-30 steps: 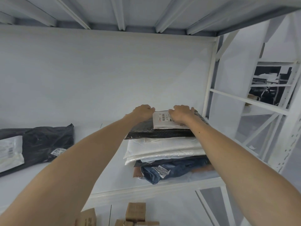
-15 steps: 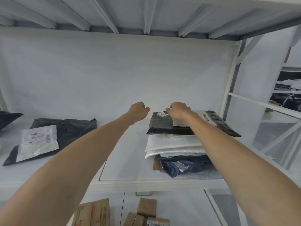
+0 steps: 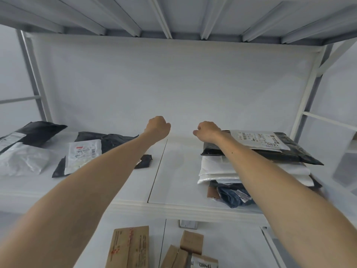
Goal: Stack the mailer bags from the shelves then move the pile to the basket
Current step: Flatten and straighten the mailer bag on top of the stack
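Note:
A pile of mailer bags (image 3: 251, 167) lies on the right of the white shelf (image 3: 173, 206): a black bag with a white label (image 3: 286, 149) on top, white bags under it, a dark blue one at the bottom. My right hand (image 3: 207, 131) hovers just left of the top bag's far corner, fingers curled, holding nothing. My left hand (image 3: 157, 127) is a loose fist above the bare middle of the shelf. A black mailer bag with a white label (image 3: 87, 153) lies to the left. Two more bags, one black (image 3: 40, 130) and one white (image 3: 23, 161), lie at the far left.
Cardboard boxes (image 3: 131, 246) sit on the lower level below the shelf edge. The underside of the upper shelf (image 3: 173, 16) runs overhead. White uprights (image 3: 305, 105) frame the right side, a grey upright (image 3: 32, 74) the left.
Both hands came off the top black bag of the pile and moved left. The view swung left, bringing more bags on the left into sight.

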